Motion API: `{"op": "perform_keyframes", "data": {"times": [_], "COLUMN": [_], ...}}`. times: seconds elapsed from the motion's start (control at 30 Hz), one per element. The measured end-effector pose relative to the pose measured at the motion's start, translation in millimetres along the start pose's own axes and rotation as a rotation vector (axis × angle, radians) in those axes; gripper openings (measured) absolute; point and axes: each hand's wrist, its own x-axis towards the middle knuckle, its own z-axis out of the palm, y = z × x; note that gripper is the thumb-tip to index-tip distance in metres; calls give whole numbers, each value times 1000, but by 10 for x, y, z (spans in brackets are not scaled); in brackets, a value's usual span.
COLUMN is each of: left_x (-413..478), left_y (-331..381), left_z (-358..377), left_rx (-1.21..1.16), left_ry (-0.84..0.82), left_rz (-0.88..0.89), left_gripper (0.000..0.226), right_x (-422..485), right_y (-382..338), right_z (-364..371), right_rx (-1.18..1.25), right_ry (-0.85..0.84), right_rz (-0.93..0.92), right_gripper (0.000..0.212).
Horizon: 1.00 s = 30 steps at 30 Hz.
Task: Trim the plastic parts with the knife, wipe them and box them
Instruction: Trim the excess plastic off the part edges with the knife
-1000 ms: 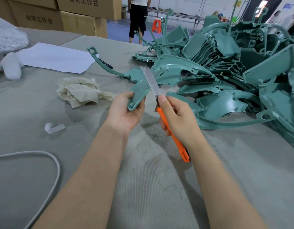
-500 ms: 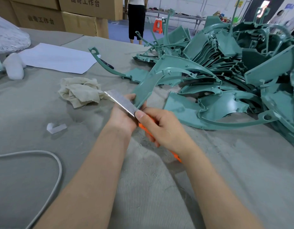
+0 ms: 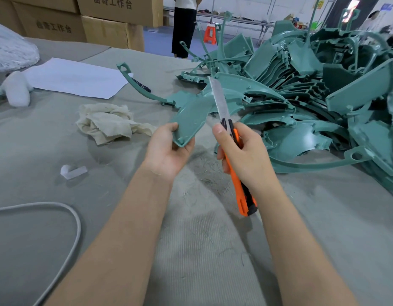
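My left hand (image 3: 169,151) grips the near end of a long curved teal plastic part (image 3: 191,118), which arches up and away to the right. My right hand (image 3: 244,155) holds an orange utility knife (image 3: 239,180) by its handle. Its long blade (image 3: 218,100) points up and away, just right of the part and apart from it. A crumpled cream rag (image 3: 109,122) lies on the table to the left of my hands. Behind and right of them is a big heap of teal plastic parts (image 3: 312,89).
The grey cloth-covered table (image 3: 202,250) carries plastic shavings near my hands, a white cable (image 3: 76,228) at the left, a small white scrap (image 3: 73,171) and a white paper sheet (image 3: 76,78). Cardboard boxes (image 3: 102,21) are stacked at the back left. A person (image 3: 183,25) stands beyond.
The knife swept down across the part's near end towards the left, then came back up. Its blade now stands upright to the right of the part.
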Motion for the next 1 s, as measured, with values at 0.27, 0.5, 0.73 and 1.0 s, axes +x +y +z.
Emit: {"op": "perform_keyframes", "data": {"times": [0.27, 0.5, 0.73, 1.0], "left_x": [15, 27, -16, -46], "left_y": [-45, -105, -167, -117], "left_z": [-13, 0, 47, 34], "left_rx": [205, 424, 563, 579], "left_ry": [13, 2, -26, -26], "left_rz": [168, 286, 431, 720], "left_gripper": [11, 28, 29, 7], "right_x": [-1, 21, -4, 34], "right_y": [-45, -31, -53, -89], "right_z": [-12, -50, -12, -137], "right_rx": [180, 297, 177, 230], "right_ry": [33, 51, -11, 202], "right_rz": [58, 167, 114, 94], "right_gripper": [22, 29, 22, 21]}}
